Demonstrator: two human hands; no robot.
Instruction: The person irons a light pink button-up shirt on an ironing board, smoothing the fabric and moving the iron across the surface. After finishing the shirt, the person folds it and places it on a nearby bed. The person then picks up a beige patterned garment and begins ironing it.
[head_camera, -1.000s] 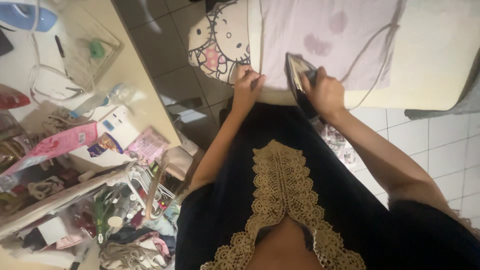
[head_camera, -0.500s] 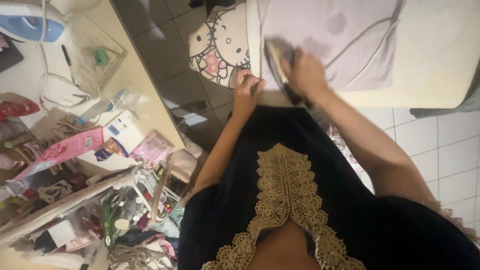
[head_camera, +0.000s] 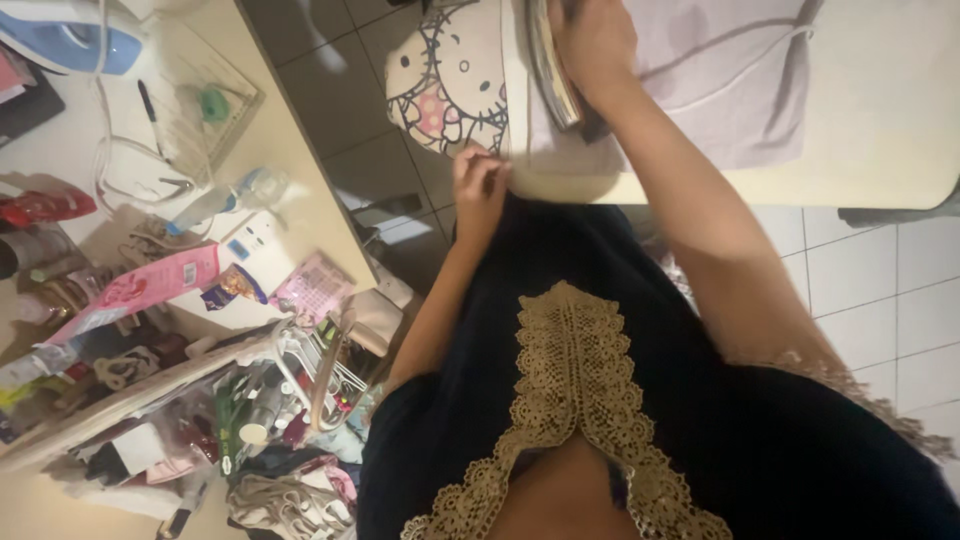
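Lilac cloth (head_camera: 700, 70) under iron (head_camera: 552, 60) gripped by right hand (head_camera: 595, 40).

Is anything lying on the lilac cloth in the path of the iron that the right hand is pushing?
The right hand holds the iron on the lilac cloth. The iron's pale cord lies across the cloth beside it. The left hand pinches the near edge, off to the side.

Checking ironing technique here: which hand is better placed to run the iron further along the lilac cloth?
Right. The right hand already grips the iron on the lilac cloth; the left hand only pinches the cloth's near edge at the ironing board.
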